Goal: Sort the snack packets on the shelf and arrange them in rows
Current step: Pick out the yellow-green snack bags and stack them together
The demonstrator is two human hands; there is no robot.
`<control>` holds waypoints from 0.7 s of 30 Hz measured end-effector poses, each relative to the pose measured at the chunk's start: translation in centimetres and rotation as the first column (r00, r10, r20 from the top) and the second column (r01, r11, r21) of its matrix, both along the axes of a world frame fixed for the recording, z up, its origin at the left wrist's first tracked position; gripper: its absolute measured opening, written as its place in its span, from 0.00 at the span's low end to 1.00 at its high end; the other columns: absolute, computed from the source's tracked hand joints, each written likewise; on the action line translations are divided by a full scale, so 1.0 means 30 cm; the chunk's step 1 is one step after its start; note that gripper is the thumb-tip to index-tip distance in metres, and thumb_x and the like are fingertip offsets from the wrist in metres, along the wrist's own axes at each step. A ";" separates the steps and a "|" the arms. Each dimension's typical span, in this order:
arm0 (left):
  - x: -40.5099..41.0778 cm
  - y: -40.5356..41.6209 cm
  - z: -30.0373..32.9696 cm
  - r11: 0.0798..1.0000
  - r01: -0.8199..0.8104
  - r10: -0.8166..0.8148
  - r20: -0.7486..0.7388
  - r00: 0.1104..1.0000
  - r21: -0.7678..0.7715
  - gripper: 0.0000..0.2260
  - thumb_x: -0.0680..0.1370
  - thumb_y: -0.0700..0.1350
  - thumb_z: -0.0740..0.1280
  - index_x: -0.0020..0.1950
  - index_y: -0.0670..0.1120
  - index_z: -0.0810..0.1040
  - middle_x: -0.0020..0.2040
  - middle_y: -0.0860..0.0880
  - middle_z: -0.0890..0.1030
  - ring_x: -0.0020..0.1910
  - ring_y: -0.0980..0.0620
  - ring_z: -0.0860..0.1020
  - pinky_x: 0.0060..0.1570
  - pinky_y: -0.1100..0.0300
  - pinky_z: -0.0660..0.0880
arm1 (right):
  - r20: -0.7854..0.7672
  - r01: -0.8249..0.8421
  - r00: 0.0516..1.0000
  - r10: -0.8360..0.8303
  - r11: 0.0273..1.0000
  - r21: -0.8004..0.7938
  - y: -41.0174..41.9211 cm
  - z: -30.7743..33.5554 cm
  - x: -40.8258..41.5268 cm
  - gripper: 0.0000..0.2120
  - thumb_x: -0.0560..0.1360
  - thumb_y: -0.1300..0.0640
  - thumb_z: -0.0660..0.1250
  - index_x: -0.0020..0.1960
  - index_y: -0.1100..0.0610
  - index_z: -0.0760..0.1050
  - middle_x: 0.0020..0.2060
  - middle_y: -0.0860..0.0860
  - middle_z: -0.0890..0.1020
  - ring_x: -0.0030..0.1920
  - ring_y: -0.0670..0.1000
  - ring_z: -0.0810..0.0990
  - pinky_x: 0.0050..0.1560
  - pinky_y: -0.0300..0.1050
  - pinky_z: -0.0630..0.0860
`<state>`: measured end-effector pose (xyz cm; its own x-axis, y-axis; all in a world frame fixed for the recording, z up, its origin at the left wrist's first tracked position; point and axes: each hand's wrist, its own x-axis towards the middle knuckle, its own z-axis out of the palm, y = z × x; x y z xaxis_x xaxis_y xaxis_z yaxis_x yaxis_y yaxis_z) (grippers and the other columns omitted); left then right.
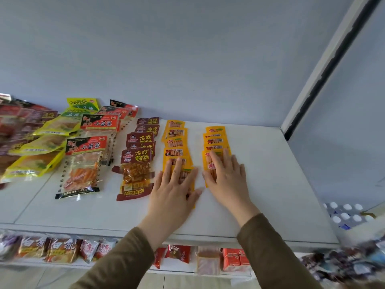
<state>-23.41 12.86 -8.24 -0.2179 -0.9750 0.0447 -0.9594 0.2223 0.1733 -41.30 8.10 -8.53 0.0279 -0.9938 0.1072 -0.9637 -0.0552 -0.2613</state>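
Head view: left hand and right hand press flat, fingers straight, gripping nothing, on two orange packet rows right of maroon "冷吃鸭肠" packets on white shelf.

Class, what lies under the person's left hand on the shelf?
The left hand lies flat on the nearest orange packets of the left row. Their printed edges show around the fingers; the middle under the palm is covered.

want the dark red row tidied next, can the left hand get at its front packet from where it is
Probably yes: the left hand lies flat on the orange row, right beside the front dark red packet, with nothing between them.
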 end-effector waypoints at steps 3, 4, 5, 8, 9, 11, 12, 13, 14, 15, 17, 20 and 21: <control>-0.002 -0.045 0.001 0.999 -0.038 0.038 0.032 0.999 0.004 0.31 0.80 0.69 0.37 0.83 0.62 0.47 0.85 0.47 0.42 0.83 0.42 0.39 0.81 0.42 0.45 | -0.023 -0.016 1.000 0.015 1.000 -0.007 -0.035 -0.015 0.044 0.33 0.81 0.36 0.53 0.82 0.44 0.49 0.82 0.57 0.49 0.80 0.65 0.52 0.78 0.63 0.49; -0.001 -0.058 0.002 0.999 -0.048 0.047 0.055 0.997 0.015 0.31 0.81 0.69 0.38 0.83 0.62 0.46 0.85 0.47 0.42 0.83 0.42 0.39 0.81 0.42 0.45 | -0.012 -0.020 1.000 0.020 1.000 -0.005 -0.046 -0.015 0.056 0.33 0.81 0.36 0.53 0.82 0.45 0.49 0.82 0.58 0.49 0.80 0.66 0.51 0.78 0.63 0.49; 0.000 -0.068 0.005 0.998 -0.054 0.053 0.077 0.996 0.021 0.30 0.81 0.68 0.38 0.83 0.62 0.45 0.85 0.46 0.42 0.83 0.41 0.39 0.81 0.42 0.45 | -0.004 -0.031 1.000 0.031 1.000 -0.003 -0.056 -0.014 0.064 0.33 0.82 0.36 0.52 0.82 0.46 0.48 0.82 0.59 0.49 0.80 0.66 0.51 0.78 0.62 0.49; -0.001 -0.078 0.029 0.998 -0.051 0.046 0.109 0.993 0.045 0.29 0.82 0.66 0.39 0.83 0.61 0.44 0.85 0.45 0.41 0.82 0.41 0.37 0.81 0.42 0.42 | 0.005 -0.076 0.997 0.076 0.997 0.011 -0.074 0.001 0.077 0.32 0.83 0.36 0.50 0.82 0.46 0.49 0.82 0.59 0.49 0.80 0.66 0.49 0.78 0.64 0.48; -0.002 -0.072 0.040 0.998 -0.047 0.042 0.112 0.993 0.039 0.30 0.82 0.66 0.39 0.83 0.60 0.44 0.85 0.45 0.40 0.82 0.41 0.37 0.81 0.43 0.41 | 0.021 -0.081 0.997 0.080 0.997 0.017 -0.072 0.008 0.076 0.31 0.83 0.37 0.50 0.82 0.46 0.49 0.82 0.58 0.48 0.80 0.65 0.48 0.77 0.65 0.48; 0.000 -0.043 0.060 0.998 -0.057 0.057 0.095 0.994 -0.004 0.32 0.81 0.67 0.38 0.84 0.58 0.44 0.84 0.45 0.40 0.82 0.43 0.36 0.81 0.45 0.39 | 0.107 -0.056 0.993 0.056 0.998 0.000 -0.049 0.023 0.070 0.29 0.83 0.38 0.51 0.82 0.45 0.52 0.82 0.56 0.48 0.81 0.64 0.46 0.77 0.66 0.47; 0.007 -0.022 0.067 0.997 -0.074 0.076 0.070 0.995 -0.025 0.32 0.81 0.67 0.39 0.84 0.58 0.45 0.85 0.46 0.40 0.82 0.44 0.36 0.80 0.46 0.39 | 0.165 -0.039 0.985 0.042 0.999 -0.021 -0.029 0.031 0.069 0.28 0.84 0.40 0.52 0.81 0.45 0.54 0.82 0.54 0.48 0.81 0.62 0.46 0.78 0.66 0.47; 0.019 0.002 0.073 0.995 -0.095 0.097 0.042 0.994 -0.043 0.31 0.82 0.67 0.40 0.84 0.58 0.45 0.85 0.46 0.41 0.82 0.45 0.36 0.80 0.47 0.38 | 0.220 -0.030 0.975 0.040 0.998 -0.048 -0.006 0.039 0.072 0.27 0.84 0.41 0.54 0.81 0.46 0.56 0.82 0.53 0.49 0.81 0.61 0.47 0.78 0.66 0.47; 0.038 0.026 0.079 0.992 -0.115 0.116 0.019 0.993 -0.057 0.31 0.82 0.67 0.42 0.84 0.58 0.46 0.85 0.47 0.41 0.82 0.45 0.36 0.81 0.47 0.39 | 0.258 -0.032 0.965 0.051 0.996 -0.078 0.020 0.047 0.080 0.26 0.83 0.43 0.55 0.80 0.46 0.59 0.82 0.52 0.50 0.81 0.59 0.47 0.78 0.66 0.47; 0.063 0.053 0.086 0.989 -0.133 0.134 -0.003 0.991 -0.069 0.31 0.83 0.67 0.44 0.84 0.58 0.46 0.85 0.47 0.42 0.82 0.46 0.36 0.81 0.47 0.40 | 0.276 -0.046 0.958 0.075 0.993 -0.109 0.046 0.054 0.093 0.25 0.83 0.44 0.57 0.79 0.47 0.61 0.82 0.52 0.52 0.81 0.58 0.48 0.78 0.65 0.48; 0.129 0.105 0.103 0.980 -0.177 0.173 -0.056 0.983 -0.089 0.32 0.83 0.67 0.48 0.84 0.57 0.48 0.85 0.48 0.44 0.83 0.46 0.37 0.81 0.47 0.40 | 0.278 -0.094 0.951 0.138 0.981 -0.168 0.094 0.070 0.139 0.24 0.82 0.45 0.60 0.76 0.49 0.65 0.81 0.52 0.56 0.81 0.56 0.50 0.78 0.65 0.49; 0.262 0.178 0.131 0.954 -0.272 0.254 -0.139 0.957 -0.126 0.32 0.83 0.66 0.52 0.84 0.57 0.50 0.85 0.49 0.45 0.83 0.47 0.39 0.78 0.51 0.38 | 0.266 -0.176 0.936 0.233 0.960 -0.219 0.151 0.110 0.255 0.23 0.81 0.46 0.62 0.74 0.49 0.68 0.79 0.51 0.62 0.80 0.56 0.54 0.78 0.65 0.52; 0.312 0.199 0.136 0.943 -0.303 0.280 -0.162 0.946 -0.137 0.32 0.83 0.66 0.53 0.84 0.57 0.50 0.85 0.49 0.46 0.83 0.47 0.39 0.78 0.52 0.38 | 0.250 -0.211 0.931 0.266 0.951 -0.226 0.167 0.124 0.304 0.22 0.81 0.46 0.63 0.74 0.49 0.69 0.79 0.51 0.63 0.80 0.56 0.55 0.77 0.65 0.54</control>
